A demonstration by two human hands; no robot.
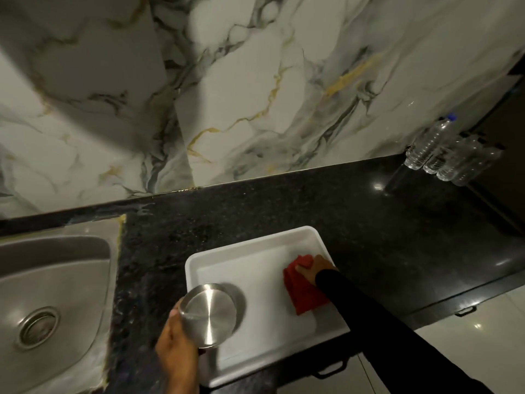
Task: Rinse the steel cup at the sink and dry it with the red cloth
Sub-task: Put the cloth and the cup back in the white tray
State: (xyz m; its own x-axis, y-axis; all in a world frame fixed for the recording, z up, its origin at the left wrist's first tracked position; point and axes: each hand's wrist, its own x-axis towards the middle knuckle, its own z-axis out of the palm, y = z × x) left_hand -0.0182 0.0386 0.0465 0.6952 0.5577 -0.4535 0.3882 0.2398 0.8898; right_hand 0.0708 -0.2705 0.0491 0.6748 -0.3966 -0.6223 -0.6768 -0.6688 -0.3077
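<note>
Left hand [174, 345] gripping steel cup [208, 314] | right hand [314, 268] grasping red cloth [302, 291] at tray [255, 237] edge

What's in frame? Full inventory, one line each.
steel cup: 1, silver, upside down over the tray's near-left corner, held by the left hand
red cloth: 1, red, in the tray's right side under the right hand
tray: 1, white, on the counter right of the sink
sink: 1, steel, left, drain visible
counter: 1, black speckled stone
water bottles: at least 4, clear, far right against the wall
wall: marbled white, grey and gold veins
hands: left hand gripping the cup; right hand, black sleeve, on the cloth
</note>
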